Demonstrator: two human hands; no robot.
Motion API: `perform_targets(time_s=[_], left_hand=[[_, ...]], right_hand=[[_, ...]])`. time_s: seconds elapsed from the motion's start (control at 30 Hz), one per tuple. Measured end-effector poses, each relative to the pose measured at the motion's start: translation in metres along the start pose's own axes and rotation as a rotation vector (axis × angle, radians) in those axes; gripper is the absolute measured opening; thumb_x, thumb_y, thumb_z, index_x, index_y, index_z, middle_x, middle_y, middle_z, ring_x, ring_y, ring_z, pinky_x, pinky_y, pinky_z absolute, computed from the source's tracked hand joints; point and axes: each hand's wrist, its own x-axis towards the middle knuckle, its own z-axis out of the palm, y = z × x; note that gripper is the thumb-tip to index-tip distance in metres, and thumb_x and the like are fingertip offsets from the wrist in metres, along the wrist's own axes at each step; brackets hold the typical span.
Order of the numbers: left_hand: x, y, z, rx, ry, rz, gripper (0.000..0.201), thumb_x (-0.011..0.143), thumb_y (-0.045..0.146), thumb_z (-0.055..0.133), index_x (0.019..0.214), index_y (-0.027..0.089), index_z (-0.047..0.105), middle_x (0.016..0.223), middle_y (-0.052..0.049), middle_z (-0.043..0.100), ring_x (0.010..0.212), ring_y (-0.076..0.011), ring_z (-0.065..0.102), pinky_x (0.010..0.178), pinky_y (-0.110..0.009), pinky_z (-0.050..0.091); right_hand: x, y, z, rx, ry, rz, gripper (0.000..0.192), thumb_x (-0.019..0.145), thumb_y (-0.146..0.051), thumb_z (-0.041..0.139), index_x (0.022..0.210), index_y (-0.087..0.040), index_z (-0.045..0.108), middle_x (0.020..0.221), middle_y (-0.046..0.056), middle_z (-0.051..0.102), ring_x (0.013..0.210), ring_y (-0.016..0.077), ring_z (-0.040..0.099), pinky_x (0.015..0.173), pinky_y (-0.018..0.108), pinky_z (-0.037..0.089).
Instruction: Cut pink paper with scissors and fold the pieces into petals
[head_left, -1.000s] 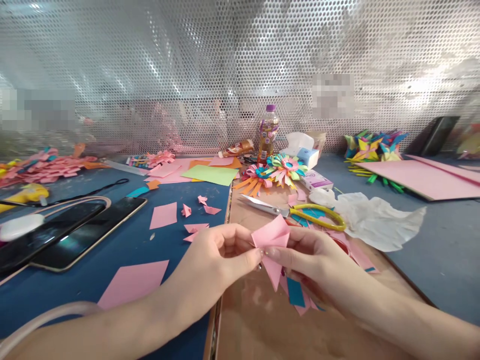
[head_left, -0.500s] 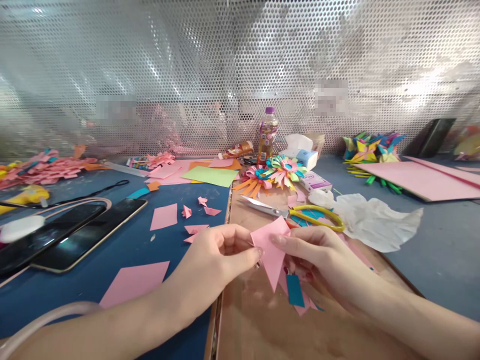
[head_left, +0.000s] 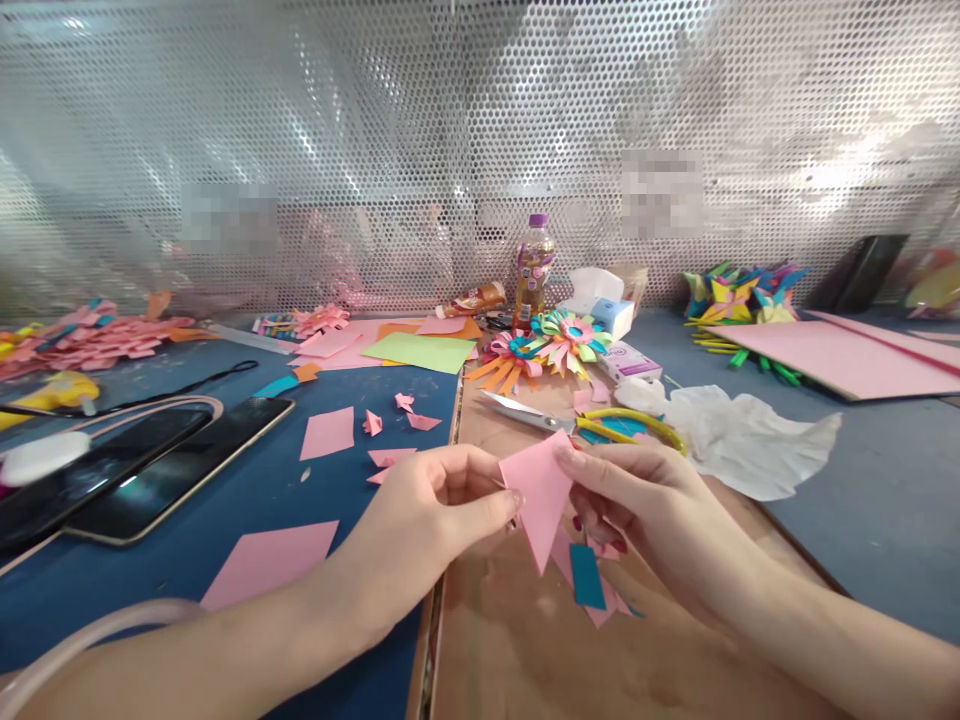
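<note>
1. Paper [head_left: 541,497] sits between our hands, above the brown board [head_left: 525,640].
2. Left hand [head_left: 431,510] and right hand [head_left: 652,505] both pinch it.
3. It looks flatter than before, a pointed triangle now.

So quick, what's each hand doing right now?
Left hand: closed, pinching the left edge of the pink paper triangle.
Right hand: closed, holding the same triangle at its top right.

The folded paper [head_left: 540,495] in the grip is plain pink. Just below the grip lies a teal strip [head_left: 586,577] among pink scraps. Beyond the grip, the scissors [head_left: 592,422] have yellow handles, and the desk [head_left: 187,520] left of it is dark blue.
</note>
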Motion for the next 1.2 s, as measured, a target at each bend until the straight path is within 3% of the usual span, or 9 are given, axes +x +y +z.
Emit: perform_targets(time_s=[0.4,0.87,1.07,1.2], left_hand=[[-0.0007,0.0034,-0.0021,0.016,0.006,0.026,0.018,0.067,0.031,0.062,0.076,0.016,0.065,0.08,-0.005,0.067,0.079,-0.0194,0.061,0.07,-0.029,0.046],[-0.0005,-0.0012,-0.0022,0.019,0.046,0.044,0.014,0.069,0.029,0.061,0.075,0.017,0.064,0.077,-0.002,0.066,0.074,-0.0161,0.058,0.066,-0.026,0.043],[0.0,-0.0028,-0.0023,0.024,0.072,0.046,0.015,0.068,0.03,0.061,0.076,0.017,0.063,0.076,-0.002,0.065,0.071,-0.0151,0.057,0.064,-0.025,0.042],[0.0007,-0.0044,-0.0015,0.038,0.087,0.046,0.016,0.068,0.029,0.062,0.078,0.017,0.063,0.077,-0.002,0.064,0.071,-0.0146,0.057,0.063,-0.025,0.042]], right_hand=[[-0.0025,0.0014,0.0015,-0.146,0.094,-0.068,0.044,0.074,-0.056,0.055,0.052,-0.017,0.053,0.046,-0.002,0.042,0.044,0.0081,0.037,0.041,0.022,0.029],[0.0001,0.0017,0.0004,-0.227,0.026,-0.043,0.039,0.074,-0.05,0.057,0.054,-0.016,0.055,0.049,-0.002,0.048,0.043,0.0067,0.04,0.04,0.02,0.029],[-0.0004,0.0075,0.0011,-0.219,-0.092,0.125,0.043,0.073,-0.057,0.054,0.066,-0.016,0.062,0.049,0.0,0.054,0.035,0.0068,0.044,0.033,0.019,0.029],[-0.0007,0.0083,0.0018,-0.222,-0.101,0.168,0.045,0.072,-0.058,0.055,0.064,-0.015,0.061,0.047,0.0,0.055,0.034,0.0067,0.046,0.032,0.018,0.031]])
